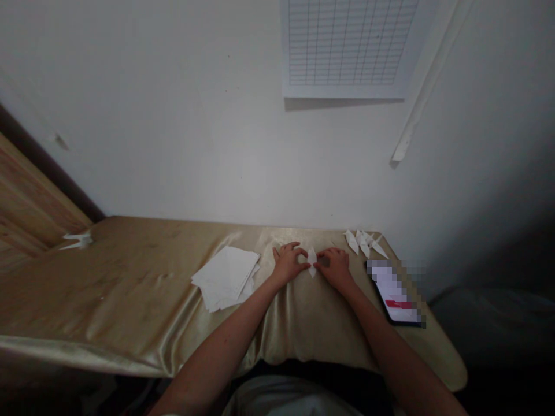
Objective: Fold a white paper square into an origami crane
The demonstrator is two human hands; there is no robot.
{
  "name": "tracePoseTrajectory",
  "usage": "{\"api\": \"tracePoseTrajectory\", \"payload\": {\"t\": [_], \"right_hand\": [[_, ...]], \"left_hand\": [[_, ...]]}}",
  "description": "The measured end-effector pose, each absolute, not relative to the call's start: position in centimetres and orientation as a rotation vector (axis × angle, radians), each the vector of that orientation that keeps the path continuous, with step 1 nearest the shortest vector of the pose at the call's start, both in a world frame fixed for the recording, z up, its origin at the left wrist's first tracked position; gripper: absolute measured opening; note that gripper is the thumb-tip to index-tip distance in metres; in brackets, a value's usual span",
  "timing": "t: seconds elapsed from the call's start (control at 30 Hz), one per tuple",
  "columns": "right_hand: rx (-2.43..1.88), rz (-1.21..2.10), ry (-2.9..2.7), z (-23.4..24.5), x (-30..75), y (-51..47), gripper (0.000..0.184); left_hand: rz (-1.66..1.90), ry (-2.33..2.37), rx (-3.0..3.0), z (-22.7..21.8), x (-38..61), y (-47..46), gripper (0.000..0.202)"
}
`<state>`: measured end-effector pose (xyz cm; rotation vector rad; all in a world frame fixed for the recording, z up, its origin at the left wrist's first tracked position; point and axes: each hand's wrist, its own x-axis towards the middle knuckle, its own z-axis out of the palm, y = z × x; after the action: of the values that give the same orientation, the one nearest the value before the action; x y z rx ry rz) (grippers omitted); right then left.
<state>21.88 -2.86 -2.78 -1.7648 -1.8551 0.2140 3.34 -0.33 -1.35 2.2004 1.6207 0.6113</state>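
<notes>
Between my two hands is a small white folded paper (311, 262), a narrow diamond with its points toward the wall and toward me. My left hand (289, 263) pinches its left edge with thumb and forefinger. On the opposite edge, the thumb and forefinger of my right hand (337, 266) are closed in the same way. Left of my left hand lies a stack of white paper sheets (228, 274), edges uneven. Several folded paper cranes (364, 242) sit together beyond my right hand, near the wall.
A phone (396, 294) with a lit, partly blurred screen lies on the right of the gold cloth-covered table (143, 277). White scraps (78, 240) lie at the far left corner. A wall (195, 144) with a gridded sheet (347, 46) rises behind.
</notes>
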Motion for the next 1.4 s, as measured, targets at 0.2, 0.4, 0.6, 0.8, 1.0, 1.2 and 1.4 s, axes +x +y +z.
{"api": "tracePoseTrajectory", "payload": {"t": [0.2,0.4,0.6,0.8,1.0,1.2,1.4], "right_hand": [[-1.694,0.28,-1.853,-2.5,22.4,-2.6,0.009],[-1.535,0.345,-1.889,-2.2,22.7,-2.6,0.008],[-1.491,0.395,-1.939,-2.5,23.0,-2.7,0.016],[-1.458,0.381,-2.03,-2.9,23.5,-2.5,0.017],[-1.483,0.352,-2.067,-2.8,23.6,-2.4,0.019],[-1.497,0.28,-2.139,-2.3,23.4,-2.8,0.022],[-1.514,0.231,-2.204,-1.7,23.1,-3.1,0.025]], "left_hand": [[0.626,1.604,2.179,-1.4,3.3,-0.3,0.018],[0.672,1.569,2.207,-1.3,3.3,-0.6,0.008],[0.697,1.517,2.269,-1.1,3.1,-0.8,0.004],[0.718,1.512,2.328,-1.0,3.0,-0.7,0.007],[0.684,1.469,2.444,-0.7,2.7,-0.9,0.008],[0.647,1.417,2.609,-0.1,2.4,-1.1,0.007],[0.593,1.409,2.649,0.1,2.3,-1.0,0.006]]}}
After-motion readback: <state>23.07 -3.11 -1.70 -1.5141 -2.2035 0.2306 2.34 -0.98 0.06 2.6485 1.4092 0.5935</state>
